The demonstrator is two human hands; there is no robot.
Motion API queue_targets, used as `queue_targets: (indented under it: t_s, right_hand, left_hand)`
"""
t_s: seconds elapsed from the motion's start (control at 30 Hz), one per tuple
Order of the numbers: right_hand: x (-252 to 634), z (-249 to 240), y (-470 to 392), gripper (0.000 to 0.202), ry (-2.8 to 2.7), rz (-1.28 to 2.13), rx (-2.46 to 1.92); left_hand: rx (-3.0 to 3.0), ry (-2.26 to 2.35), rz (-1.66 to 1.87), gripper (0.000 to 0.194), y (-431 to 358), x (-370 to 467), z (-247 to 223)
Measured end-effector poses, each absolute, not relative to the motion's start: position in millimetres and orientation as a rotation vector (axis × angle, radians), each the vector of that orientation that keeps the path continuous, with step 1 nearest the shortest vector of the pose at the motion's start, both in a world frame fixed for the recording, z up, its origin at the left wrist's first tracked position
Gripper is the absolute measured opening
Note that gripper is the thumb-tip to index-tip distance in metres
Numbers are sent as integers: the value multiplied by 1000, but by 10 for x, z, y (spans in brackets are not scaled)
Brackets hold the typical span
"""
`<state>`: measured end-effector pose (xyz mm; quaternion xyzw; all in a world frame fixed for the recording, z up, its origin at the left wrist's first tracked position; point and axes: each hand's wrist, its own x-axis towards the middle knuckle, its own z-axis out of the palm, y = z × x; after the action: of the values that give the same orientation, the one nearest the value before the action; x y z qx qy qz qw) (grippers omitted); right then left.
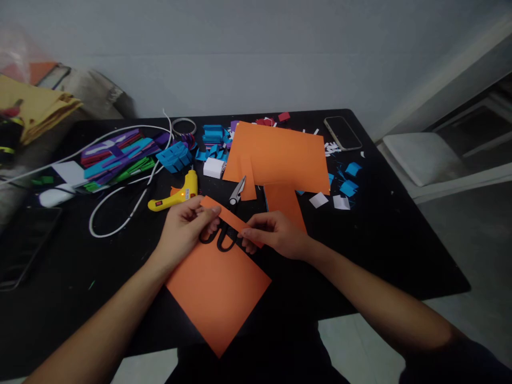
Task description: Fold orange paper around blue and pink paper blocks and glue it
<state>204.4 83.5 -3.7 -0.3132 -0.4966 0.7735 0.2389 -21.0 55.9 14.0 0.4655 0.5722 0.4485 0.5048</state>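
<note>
Between my two hands is an orange paper strip (231,217), slanting down to the right. My left hand (186,221) pinches its upper left end, and my right hand (276,232) grips the lower right end. Beneath the strip lies a pair of scissors (227,241) with black handles, blades pointing away; the strip and my fingers cover part of it. Nearer to me is a square orange paper sheet (220,290). Beyond my right hand sits an orange folded paper piece (286,202), and another orange strip (248,178) rests by the scissor tips.
A yellow glue gun (178,194) with a lit light lies left of the scissors, near a looped white cable (136,205). Bundles of coloured paper strips (120,160) are behind it. A large orange sheet (284,154), a phone (343,133) and blue scraps (349,188) lie farther back.
</note>
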Motion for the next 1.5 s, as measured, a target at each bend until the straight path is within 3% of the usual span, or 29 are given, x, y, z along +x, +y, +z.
queue_targets:
  t_s: [0.53, 0.8, 1.1, 1.2, 1.37, 1.5]
  right_hand:
    - [2042, -58, 830, 38, -1404, 2121, -809]
    - [2039, -74, 811, 32, -1413, 2120, -806]
    - [2069, 28, 805, 36, -1706, 1993, -763]
    - [2073, 47, 806, 43, -1740, 1949, -767]
    - [2066, -26, 767, 15, -1549, 1981, -760]
    - [2070, -75, 751, 31, -1573, 1935, -682]
  left_hand:
    - [1002, 1290, 1236, 43, 595, -255, 169]
    - [933, 1247, 1120, 20, 558, -207, 200]
    - [1430, 1421, 971, 33, 490, -143, 104]
    - [1529, 1406, 933, 28, 475, -139, 58]
    - [1439, 1407, 969, 29, 506, -130, 92]
    - [1362, 1311, 993, 29, 533, -107, 149]
